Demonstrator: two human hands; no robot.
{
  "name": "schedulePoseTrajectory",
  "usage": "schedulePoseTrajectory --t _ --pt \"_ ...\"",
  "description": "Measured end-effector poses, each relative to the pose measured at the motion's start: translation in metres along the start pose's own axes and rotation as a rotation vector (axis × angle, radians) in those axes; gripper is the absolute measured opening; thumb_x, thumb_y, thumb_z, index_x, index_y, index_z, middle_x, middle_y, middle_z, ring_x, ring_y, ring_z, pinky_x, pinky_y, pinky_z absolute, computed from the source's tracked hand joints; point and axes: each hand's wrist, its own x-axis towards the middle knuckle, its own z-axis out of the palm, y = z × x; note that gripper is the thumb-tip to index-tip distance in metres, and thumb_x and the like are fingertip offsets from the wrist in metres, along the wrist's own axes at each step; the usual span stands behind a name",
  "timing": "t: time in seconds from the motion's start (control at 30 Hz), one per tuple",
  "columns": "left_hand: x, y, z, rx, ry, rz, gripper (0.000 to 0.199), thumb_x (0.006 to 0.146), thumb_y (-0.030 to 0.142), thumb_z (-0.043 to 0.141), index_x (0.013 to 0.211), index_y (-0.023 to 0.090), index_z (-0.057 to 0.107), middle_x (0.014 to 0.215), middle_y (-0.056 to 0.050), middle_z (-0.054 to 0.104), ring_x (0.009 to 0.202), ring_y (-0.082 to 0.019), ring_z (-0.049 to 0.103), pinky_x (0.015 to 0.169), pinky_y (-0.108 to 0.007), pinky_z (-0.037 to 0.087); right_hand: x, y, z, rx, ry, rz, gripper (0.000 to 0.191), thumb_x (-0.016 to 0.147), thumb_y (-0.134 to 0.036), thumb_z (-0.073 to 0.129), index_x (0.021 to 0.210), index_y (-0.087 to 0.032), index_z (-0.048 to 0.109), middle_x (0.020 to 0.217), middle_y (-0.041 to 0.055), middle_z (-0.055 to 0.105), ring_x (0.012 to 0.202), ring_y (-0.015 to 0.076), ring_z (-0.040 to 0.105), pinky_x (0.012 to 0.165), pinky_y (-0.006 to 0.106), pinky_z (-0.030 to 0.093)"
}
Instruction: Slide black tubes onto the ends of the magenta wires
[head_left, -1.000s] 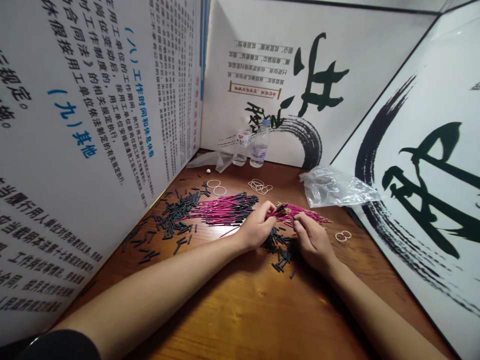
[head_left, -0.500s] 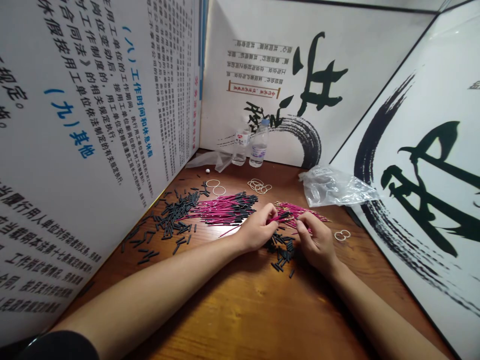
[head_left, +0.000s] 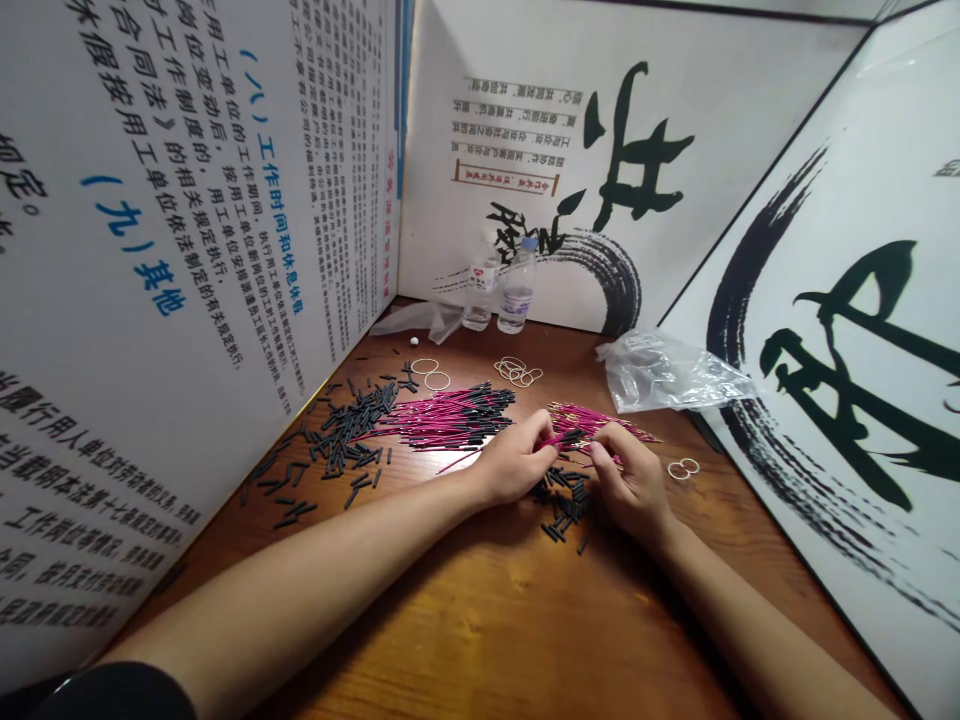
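A small bundle of pink wires (head_left: 562,440) with black ends is grasped by the left hand (head_left: 517,456), just right of the frame's centre, with loose black tubes (head_left: 566,505) scattered below it. The right hand (head_left: 628,475) is placed close by, fingers curled; whether anything is pinched there cannot be told. A larger pile of wires (head_left: 442,415) is spread near the centre of the frame on a brown table (head_left: 480,630). The bundle is judged light, slim and fairly stiff, easily bent if squeezed hard and perhaps slippery; it is best held by the pink middle, with the black ends left free.
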Motion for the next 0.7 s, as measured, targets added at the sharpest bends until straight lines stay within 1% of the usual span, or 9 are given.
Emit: schedulePoseTrajectory --t 0.3,0.57,0.7 --pt "0.0 -0.003 0.001 0.025 0.016 -0.008 0.012 0.085 0.028 0.046 0.077 0.02 0.041 0.063 0.005 0.042 0.061 -0.011 0.037 0.06 -0.025 0.028 0.0 -0.001 -0.001 0.011 0.003 -0.027 0.023 0.092 -0.025 0.041 0.069 -0.022 0.042 0.064 -0.0009 0.043 0.06 0.0144 0.041 0.058 0.028 0.034" --pt "-0.003 0.004 0.0 0.078 -0.02 0.021 0.012 0.085 0.026 0.045 0.076 0.02 0.041 0.063 0.005 0.043 0.059 -0.011 0.037 0.056 -0.025 0.025 0.0 0.0 -0.001 0.008 0.012 0.008 0.024 0.091 -0.025 0.042 0.067 -0.022 0.04 0.063 -0.0018 0.041 0.059 0.0139 0.039 0.057 0.028 0.033" --pt "-0.004 0.007 -0.001 0.06 -0.028 0.034 0.009 0.085 0.025 0.045 0.078 0.02 0.042 0.064 0.005 0.043 0.06 -0.011 0.037 0.057 -0.025 0.027 0.001 0.002 -0.001 0.002 0.005 0.017 0.026 0.09 -0.027 0.04 0.065 -0.022 0.037 0.061 -0.0023 0.038 0.058 0.0139 0.037 0.056 0.028 0.032"
